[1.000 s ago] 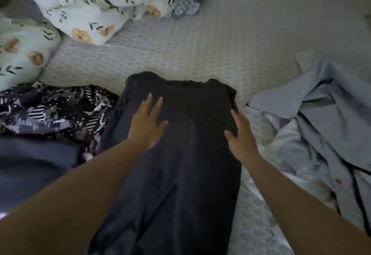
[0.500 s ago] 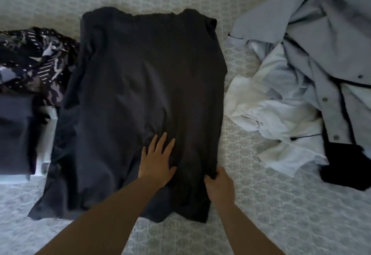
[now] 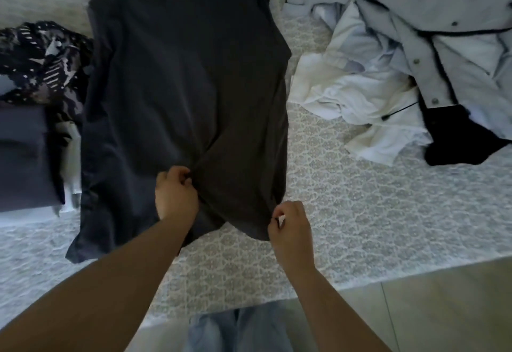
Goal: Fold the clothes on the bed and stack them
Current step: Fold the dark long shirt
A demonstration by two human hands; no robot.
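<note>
Your left hand [image 3: 175, 194] pinches a gathered fold near the bottom of the dark grey T-shirt [image 3: 182, 80], fingers curled tight into the cloth, while your right hand [image 3: 291, 224] pinches the shirt's lower right corner between thumb and fingers. The shirt lies flat on the patterned bedspread [image 3: 374, 213], stretching away from both hands. Left of your left hand sits a folded dark garment [image 3: 22, 155], with a black-and-white patterned garment [image 3: 41, 61] just beyond it. Beyond and to the right of your right hand lies a rumpled white garment [image 3: 360, 102], touching a pale blue buttoned shirt [image 3: 443, 33] farther right.
</note>
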